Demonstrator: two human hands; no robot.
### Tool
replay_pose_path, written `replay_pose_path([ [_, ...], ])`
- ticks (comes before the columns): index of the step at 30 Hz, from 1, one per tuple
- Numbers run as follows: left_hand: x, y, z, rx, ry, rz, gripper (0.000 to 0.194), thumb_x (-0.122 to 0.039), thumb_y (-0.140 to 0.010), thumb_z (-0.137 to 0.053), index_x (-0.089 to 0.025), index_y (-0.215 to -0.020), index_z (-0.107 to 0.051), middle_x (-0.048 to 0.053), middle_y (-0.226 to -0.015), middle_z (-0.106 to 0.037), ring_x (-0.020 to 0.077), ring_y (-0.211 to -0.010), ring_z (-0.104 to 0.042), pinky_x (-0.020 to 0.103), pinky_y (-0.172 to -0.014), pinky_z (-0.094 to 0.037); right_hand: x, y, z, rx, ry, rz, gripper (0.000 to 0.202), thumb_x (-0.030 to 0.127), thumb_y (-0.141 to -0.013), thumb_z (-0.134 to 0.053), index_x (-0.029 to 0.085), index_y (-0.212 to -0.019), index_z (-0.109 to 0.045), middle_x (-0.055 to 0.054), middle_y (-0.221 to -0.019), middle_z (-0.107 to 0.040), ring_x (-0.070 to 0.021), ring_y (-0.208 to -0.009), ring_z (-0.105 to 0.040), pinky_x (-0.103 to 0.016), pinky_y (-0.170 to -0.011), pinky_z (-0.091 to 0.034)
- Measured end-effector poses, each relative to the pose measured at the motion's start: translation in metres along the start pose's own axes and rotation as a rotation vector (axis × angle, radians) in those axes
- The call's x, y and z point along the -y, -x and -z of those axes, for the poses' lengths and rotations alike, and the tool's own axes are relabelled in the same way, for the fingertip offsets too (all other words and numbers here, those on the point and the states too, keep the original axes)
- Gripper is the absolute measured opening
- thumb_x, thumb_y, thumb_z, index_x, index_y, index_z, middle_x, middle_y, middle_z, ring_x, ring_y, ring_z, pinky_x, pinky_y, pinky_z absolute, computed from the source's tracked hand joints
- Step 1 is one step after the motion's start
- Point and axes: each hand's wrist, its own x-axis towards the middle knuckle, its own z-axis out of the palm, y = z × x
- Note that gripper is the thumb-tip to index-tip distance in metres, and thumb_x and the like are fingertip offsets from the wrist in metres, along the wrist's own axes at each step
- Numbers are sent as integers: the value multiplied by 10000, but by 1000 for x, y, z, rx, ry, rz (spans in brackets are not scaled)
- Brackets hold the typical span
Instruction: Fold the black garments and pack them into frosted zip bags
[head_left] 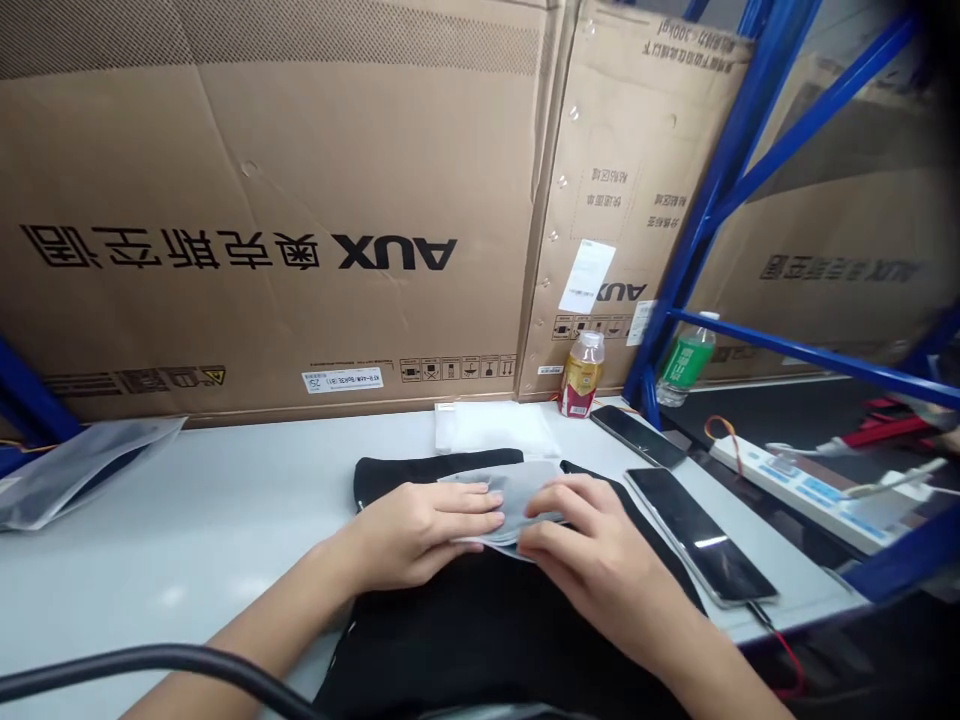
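Observation:
A folded, translucent grey-white plastic sheet (517, 495) lies across a black cloth item (480, 620), perhaps a garment. My left hand (420, 530) grips the sheet's left side, its fingers flat on top and the thumb beneath. On the right, my right hand (592, 545) has curled fingers pinching the sheet's near edge. What lies inside the folds, if anything, I cannot make out. Just behind the cloth is a flat white packet (495, 428).
Large cartons (247, 200) wall off the back. A frosted bag (82, 470) lies left. To the right are two phones (701, 535), a drink bottle (583, 375), a blue rack post (697, 240), a green-labelled bottle (686, 362) and a power strip (810, 490). A black cable (165, 657) crosses the foreground.

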Motion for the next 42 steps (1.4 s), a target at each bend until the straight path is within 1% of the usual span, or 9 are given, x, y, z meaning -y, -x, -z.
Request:
replay_pose_path([
  [9, -23, -15, 29, 124, 125, 209, 211, -251, -993, -608, -236, -977, -818, 39, -1119, -828, 241, -1061, -772, 379, -1054, -570, -44, 81, 30, -62, 45, -268, 82, 307, -1062, -581, 294, -1081, -660, -73, -1143, -686, -266, -1111, -670, -404, -922, -568],
  [13, -32, -48, -1, 27, -84, 404, 478, -380, -1108, -433, -148, -1493, -596, 137, -1596, -548, 342, -1524, -454, 524, -1247, -404, -20, 30, 5, -108, -21, -366, 311, 361, -1112, -434, 264, -1347, -612, -113, -1469, -624, -283, -1398, -574, -489, -1169, -491],
  [17, -20, -53, -48, 219, -170, 414, 632, -321, -1113, -366, -100, -1693, -244, 157, -1747, -247, 335, -1634, -211, 557, -1314, -282, -9, -8, -36, 148, -25, -456, 653, 491, -1122, -322, 109, -1649, -373, -162, -1730, -335, -330, -1616, -280, -543, -1292, -346],
  [23, -8, -39, -78, 220, -287, 358, 723, -257, -1034, -448, -81, -1697, -217, 173, -1743, -247, 338, -1635, -206, 559, -1329, -239, -14, 10, -64, 343, -19, -536, 717, 548, -1125, -243, 142, -1714, -196, -74, -1778, -113, -307, -1649, -128, -557, -1339, -200],
  [26, -8, -39, -75, 198, -294, 362, 668, -314, -1074, -431, -75, -1678, -274, 176, -1730, -289, 329, -1620, -266, 539, -1321, -272, -24, 19, -58, 310, -37, -483, 694, 544, -1128, -252, 163, -1708, -242, -79, -1775, -219, -290, -1637, -223, -520, -1321, -279],
  [31, -12, -37, -68, 153, -338, 369, 647, -428, -1127, -390, -76, -1663, -304, 162, -1729, -304, 334, -1616, -275, 537, -1307, -305, -44, 29, -35, -25, 249, -627, 520, 596, -1062, -416, 177, -1147, -711, -212, -1319, -677, -411, -1248, -616, -593, -1040, -514],
  [34, -15, -36, -63, 135, -367, 326, 625, -346, -1107, -431, -68, -1655, -318, 149, -1736, -295, 341, -1623, -252, 538, -1312, -292, -45, 33, -18, 126, 202, -698, 513, 668, -1010, -497, 246, -741, -613, -127, -917, -673, -347, -915, -653, -536, -843, -543],
  [38, -21, -37, -54, 146, -358, 235, 720, -512, -1104, -444, -90, -1669, -300, 150, -1740, -287, 371, -1614, -267, 583, -1298, -291, -36, 31, -4, 273, -148, -736, 418, 601, -1009, -541, 257, -773, -542, -46, -851, -667, -253, -780, -668, -404, -718, -531],
  [42, -31, -39, -57, 129, -420, 155, 1095, -870, -951, -416, -90, -1695, -225, 178, -1741, -263, 413, -1621, -218, 663, -1286, -249, -32, 24, -5, 132, -646, -914, 395, 637, -991, -572, 276, -907, -434, 48, -722, -611, -181, -557, -643, -309, -521, -517],
])
